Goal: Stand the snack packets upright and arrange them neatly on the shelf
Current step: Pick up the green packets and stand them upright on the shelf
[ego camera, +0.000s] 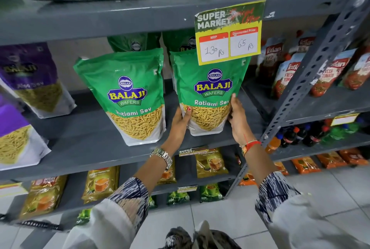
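Observation:
Two green Ratlami Sev packets stand upright side by side on the grey shelf (84, 138). The right packet (210, 88) is held at its lower sides: my left hand (180, 124) grips its left edge and my right hand (238, 120) its right edge. The left packet (130, 92) stands free, leaning slightly. More green packets (136, 43) stand behind them, mostly hidden. Purple Aloo Sev packets (32, 76) lean at the shelf's far left.
A yellow price card (228, 32) hangs from the shelf above, covering the held packet's top. A slotted steel upright (312, 76) bounds the shelf on the right; tomato sauce pouches (288, 76) stand beyond it. Tea packets (210, 164) fill the lower shelves.

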{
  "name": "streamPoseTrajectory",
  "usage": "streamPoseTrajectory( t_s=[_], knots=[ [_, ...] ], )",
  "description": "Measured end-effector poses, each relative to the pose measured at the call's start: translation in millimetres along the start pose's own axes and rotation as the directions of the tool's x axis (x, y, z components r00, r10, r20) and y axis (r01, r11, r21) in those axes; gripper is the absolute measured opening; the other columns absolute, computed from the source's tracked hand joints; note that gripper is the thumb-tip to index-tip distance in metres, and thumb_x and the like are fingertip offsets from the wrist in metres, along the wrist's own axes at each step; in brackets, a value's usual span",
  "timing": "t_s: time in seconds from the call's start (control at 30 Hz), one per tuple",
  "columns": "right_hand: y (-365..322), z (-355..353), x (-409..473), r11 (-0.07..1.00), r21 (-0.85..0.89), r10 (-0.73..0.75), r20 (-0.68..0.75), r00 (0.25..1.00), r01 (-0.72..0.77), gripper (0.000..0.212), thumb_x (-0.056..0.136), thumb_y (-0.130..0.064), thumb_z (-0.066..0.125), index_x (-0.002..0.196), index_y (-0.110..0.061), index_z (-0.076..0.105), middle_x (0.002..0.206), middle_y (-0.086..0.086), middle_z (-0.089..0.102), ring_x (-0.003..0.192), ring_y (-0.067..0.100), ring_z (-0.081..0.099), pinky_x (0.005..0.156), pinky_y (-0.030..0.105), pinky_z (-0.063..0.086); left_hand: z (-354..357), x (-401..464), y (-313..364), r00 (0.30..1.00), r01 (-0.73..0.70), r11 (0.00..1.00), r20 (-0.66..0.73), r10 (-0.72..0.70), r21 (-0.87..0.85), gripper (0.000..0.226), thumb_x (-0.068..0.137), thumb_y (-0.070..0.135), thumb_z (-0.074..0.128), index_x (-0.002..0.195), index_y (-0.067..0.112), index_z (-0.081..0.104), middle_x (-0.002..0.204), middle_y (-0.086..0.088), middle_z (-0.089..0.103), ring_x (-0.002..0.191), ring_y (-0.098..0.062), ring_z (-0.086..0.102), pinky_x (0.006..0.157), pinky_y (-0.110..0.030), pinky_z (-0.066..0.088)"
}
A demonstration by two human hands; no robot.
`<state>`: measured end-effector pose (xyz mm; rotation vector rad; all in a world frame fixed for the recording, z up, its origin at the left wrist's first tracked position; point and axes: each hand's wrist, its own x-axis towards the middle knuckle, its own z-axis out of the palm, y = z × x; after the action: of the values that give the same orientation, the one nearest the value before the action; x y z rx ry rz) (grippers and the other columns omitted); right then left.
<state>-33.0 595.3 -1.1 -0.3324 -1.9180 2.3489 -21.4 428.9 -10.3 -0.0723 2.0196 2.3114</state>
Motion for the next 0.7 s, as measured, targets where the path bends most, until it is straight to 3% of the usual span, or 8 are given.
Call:
streamPoseTrajectory(
  t_s=[0.17,0.53,0.63,0.7],
  knots=[
    [4,-2,-5,1.0,0.01,-0.013,-0.005,1.0,0.013,0.049,0.095,-0.047,0.035,0.132,-0.018,0.047,0.128,0.0,0.059,0.107,0.005,0.058,0.085,0.023,0.047,-1,-5,-3,0.999,-0.021,1.0,0.025,0.021,0.003,0.04,0.094,0.019,0.04,0.134,0.016,0.035,0.136,-0.006,0.049,0.113,-0.011,0.05,0.098,-0.028,0.042],
    [8,-1,-12,0.999,0.013,-0.037,0.011,0.999,0.037,0.049,0.096,-0.044,0.033,0.132,-0.013,0.043,0.113,-0.008,0.061,0.098,0.0,0.058,0.077,0.019,0.045,-6,-5,-7,0.999,-0.023,1.0,0.027,0.023,0.015,0.041,0.094,0.022,0.042,0.134,0.016,0.037,0.134,-0.005,0.051,0.113,-0.012,0.051,0.103,-0.033,0.041],
    [8,0,-14,0.998,0.029,-0.057,0.018,0.998,0.056,0.046,0.097,-0.042,0.034,0.132,-0.014,0.044,0.112,-0.01,0.061,0.095,-0.005,0.06,0.075,0.015,0.047,-7,-4,-9,1.0,-0.014,1.0,0.028,0.013,0.026,0.041,0.094,0.023,0.042,0.134,0.016,0.036,0.134,-0.004,0.05,0.116,-0.012,0.051,0.099,-0.027,0.042],
    [8,2,-19,0.995,0.056,-0.082,-0.005,0.997,0.082,0.042,0.097,-0.038,0.035,0.129,-0.013,0.043,0.109,-0.011,0.06,0.087,-0.012,0.063,0.07,0.009,0.05,-7,-7,-10,1.0,-0.017,0.999,0.011,0.017,0.048,0.043,0.094,0.023,0.042,0.136,0.015,0.034,0.134,-0.003,0.049,0.116,-0.01,0.049,0.089,-0.012,0.045]
  ],
)
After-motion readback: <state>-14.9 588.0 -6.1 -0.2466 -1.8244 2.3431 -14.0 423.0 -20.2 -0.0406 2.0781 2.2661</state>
